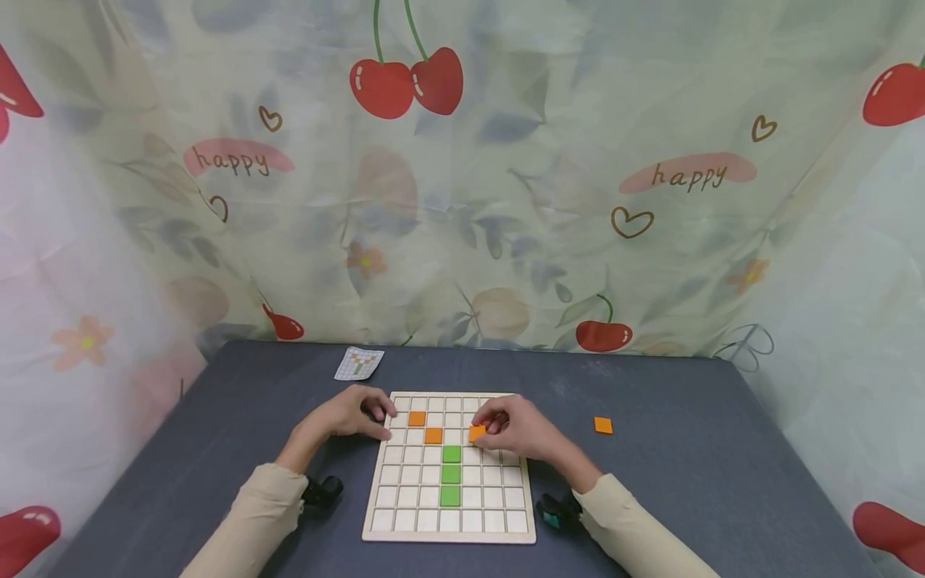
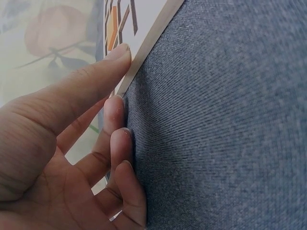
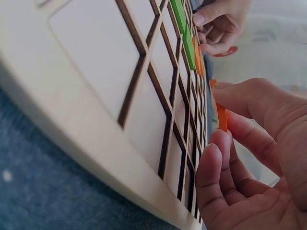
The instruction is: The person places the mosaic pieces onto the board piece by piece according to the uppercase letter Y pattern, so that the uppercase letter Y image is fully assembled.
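Note:
A light wooden grid board [image 1: 448, 536] with white square cells lies on the dark table. My left hand [image 1: 354, 411] is at its left edge; in the left wrist view the thumb [image 2: 117, 52] rests on the rim and the other fingers curl beside it, near the cloth. An orange square tile [image 1: 477, 433] is pinched between thumb and fingers of my right hand [image 1: 523, 431], tilted just above the board in the right wrist view. Three green tiles [image 1: 450, 474] form a column in the grid. Two orange tiles [image 1: 433, 436] sit diagonally up and left of them.
Another orange tile [image 1: 603, 425] lies on the table to the right of the board. Behind the board at the left is a small paper card [image 1: 359, 364] printed with a coloured grid pattern. A patterned curtain [image 1: 448, 201] hangs behind the dark table [image 1: 672, 482] and along both sides.

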The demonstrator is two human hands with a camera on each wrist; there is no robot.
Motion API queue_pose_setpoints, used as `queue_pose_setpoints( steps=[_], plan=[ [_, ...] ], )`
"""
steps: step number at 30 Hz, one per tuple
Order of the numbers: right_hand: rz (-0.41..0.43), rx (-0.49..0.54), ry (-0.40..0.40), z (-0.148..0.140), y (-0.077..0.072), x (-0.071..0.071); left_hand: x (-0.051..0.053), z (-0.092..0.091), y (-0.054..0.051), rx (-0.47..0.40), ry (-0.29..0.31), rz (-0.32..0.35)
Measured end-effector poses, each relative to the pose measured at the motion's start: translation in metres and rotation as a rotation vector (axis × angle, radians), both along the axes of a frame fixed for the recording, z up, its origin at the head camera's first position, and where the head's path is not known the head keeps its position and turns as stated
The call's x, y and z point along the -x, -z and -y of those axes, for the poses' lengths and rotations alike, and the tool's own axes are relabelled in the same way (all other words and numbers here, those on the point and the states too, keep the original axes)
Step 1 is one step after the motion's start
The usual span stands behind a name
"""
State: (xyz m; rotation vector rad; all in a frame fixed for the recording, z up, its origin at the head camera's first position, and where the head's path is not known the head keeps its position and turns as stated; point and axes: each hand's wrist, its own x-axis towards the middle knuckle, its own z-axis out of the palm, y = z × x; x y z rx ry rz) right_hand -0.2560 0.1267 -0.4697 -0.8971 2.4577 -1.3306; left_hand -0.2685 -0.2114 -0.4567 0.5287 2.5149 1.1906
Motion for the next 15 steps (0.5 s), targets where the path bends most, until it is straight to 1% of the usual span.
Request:
queue_pose_setpoints(
  steps=[8,12,15],
  plan=[
    [0.012,-0.012,-0.001,0.0044,-0.0008,0.0029,0.0014,0.0004,0.0010,0.012,-0.011,0.007],
    [0.006,-0.032,0.002,0.0068,-0.0017,0.0029,0.0017,0.0009,0.0013,0.006,-0.007,0.008],
    [-0.014,-0.048,0.000,0.0083,-0.0023,0.0026,0.0021,0.0011,0.0017,0.005,-0.009,0.013]
  ],
)
